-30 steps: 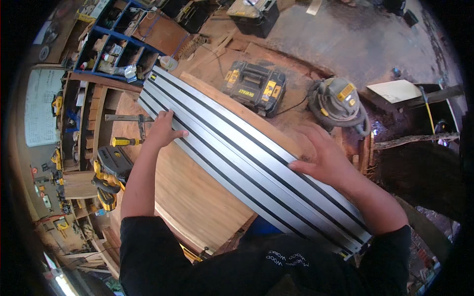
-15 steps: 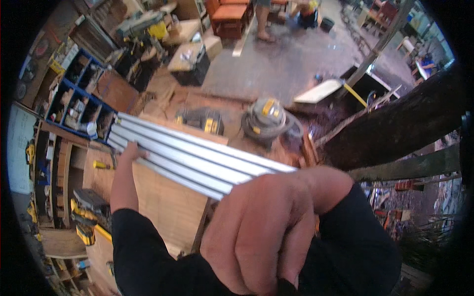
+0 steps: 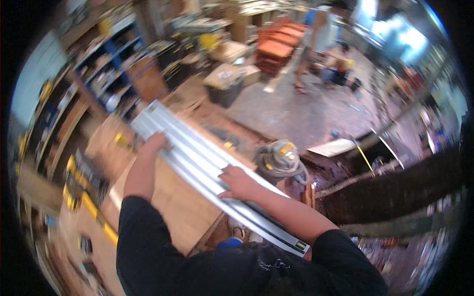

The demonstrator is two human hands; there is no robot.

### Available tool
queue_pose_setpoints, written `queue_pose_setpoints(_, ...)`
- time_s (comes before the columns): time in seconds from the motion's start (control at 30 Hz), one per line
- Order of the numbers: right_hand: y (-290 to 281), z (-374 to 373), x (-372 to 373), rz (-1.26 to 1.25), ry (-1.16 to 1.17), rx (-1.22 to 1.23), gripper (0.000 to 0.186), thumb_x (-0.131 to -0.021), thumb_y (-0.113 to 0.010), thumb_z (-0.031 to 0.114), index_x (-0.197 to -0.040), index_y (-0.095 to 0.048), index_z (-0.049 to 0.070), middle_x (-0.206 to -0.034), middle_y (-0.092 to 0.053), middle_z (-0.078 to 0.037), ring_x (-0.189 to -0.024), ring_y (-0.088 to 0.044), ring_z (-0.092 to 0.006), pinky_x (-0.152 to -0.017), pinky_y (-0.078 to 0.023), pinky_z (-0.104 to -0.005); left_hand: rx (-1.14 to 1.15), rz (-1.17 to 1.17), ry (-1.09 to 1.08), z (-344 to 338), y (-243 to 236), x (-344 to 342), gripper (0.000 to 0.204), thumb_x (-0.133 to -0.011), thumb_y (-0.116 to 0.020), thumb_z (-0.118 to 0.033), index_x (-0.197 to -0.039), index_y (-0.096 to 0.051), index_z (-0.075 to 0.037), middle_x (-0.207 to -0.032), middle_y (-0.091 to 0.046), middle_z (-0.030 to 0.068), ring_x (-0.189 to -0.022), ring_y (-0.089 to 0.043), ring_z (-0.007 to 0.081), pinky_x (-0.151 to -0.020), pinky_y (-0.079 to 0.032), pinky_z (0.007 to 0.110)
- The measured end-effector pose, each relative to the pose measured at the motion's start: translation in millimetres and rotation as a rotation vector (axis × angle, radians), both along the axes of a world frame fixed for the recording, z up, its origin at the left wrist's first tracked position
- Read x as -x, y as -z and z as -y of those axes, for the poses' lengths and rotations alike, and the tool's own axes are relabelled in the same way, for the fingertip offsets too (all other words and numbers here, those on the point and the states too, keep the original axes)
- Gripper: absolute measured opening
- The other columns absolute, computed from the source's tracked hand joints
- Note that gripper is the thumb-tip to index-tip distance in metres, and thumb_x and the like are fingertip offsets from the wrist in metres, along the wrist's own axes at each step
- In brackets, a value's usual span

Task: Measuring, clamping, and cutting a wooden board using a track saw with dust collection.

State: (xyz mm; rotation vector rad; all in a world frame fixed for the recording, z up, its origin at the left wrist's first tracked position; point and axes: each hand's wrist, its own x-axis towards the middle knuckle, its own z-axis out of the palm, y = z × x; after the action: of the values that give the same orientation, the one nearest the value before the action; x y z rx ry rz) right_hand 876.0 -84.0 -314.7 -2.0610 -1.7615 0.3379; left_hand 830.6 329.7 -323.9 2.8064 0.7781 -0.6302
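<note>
A long silver guide rail (image 3: 196, 152) with dark grooves lies slantwise across a wooden workbench, from the far left toward my lower right. My left hand (image 3: 157, 141) is closed at the near edge of its far part, the fingers partly hidden and blurred. Farther along, my right hand (image 3: 239, 182) rests on top of the rail, fingers apart. Beneath and beside the rail is a pale plywood sheet (image 3: 170, 200). The rail's nearest end reaches past the sheet, under my right forearm.
Behind the rail stands a round grey and yellow machine (image 3: 277, 155) with a hose. Yellow tools (image 3: 74, 182) lie at the left, near blue shelving (image 3: 118, 54). Orange chairs (image 3: 279, 44) and people (image 3: 316, 49) are farther back. A dark beam (image 3: 385, 192) crosses the right side.
My right hand, raised close to the camera before, is now down on the rail. My left hand stays at the rail's edge. The view has turned, and more of the far room shows.
</note>
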Motion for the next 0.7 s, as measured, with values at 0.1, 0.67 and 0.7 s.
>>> queue_pose_setpoints(0.1, 6.8, -15.0, 6.8, 0.131, 0.018, -0.041, 0.070, -0.077, -0.059, 0.060, -0.118, -0.057, 0.002, -0.124, -0.050, -0.021, -0.122, -0.042, -0.0368, -0.103, -0.032, -0.0475, -0.122, 0.133, -0.032, 5.0, -5.9, 4.0, 0.047, -0.071, -0.073, -0.039, -0.103, -0.066, -0.004, -0.109, -0.065, 0.0169, -0.103, -0.061, 0.0316, -0.088, -0.049, 0.040)
queue_pose_setpoints(0.67, -31.1, 12.4, 11.6, -0.017, 0.051, -0.165, 0.069, -0.075, -0.067, 0.054, -0.120, -0.054, 0.003, -0.125, -0.048, -0.021, -0.127, -0.037, -0.0406, -0.105, -0.032, -0.0484, -0.176, 0.276, -0.080, 11.7, -14.9, 6.6, 0.039, -0.079, -0.067, -0.037, -0.097, -0.066, -0.002, -0.102, -0.065, 0.0173, -0.098, -0.062, 0.0319, -0.084, -0.050, 0.042)
queue_pose_setpoints(0.7, -37.7, 24.7, 12.4, -0.013, 0.060, -0.182, 0.067, -0.075, -0.070, 0.049, -0.121, -0.054, 0.003, -0.127, -0.047, -0.021, -0.127, -0.037, -0.0408, -0.106, -0.031, -0.0482, -0.189, 0.230, -0.066, 12.9, -19.9, 6.9, 0.042, -0.079, -0.065, -0.039, -0.103, -0.065, -0.005, -0.106, -0.065, 0.0158, -0.103, -0.061, 0.0318, -0.089, -0.048, 0.042)
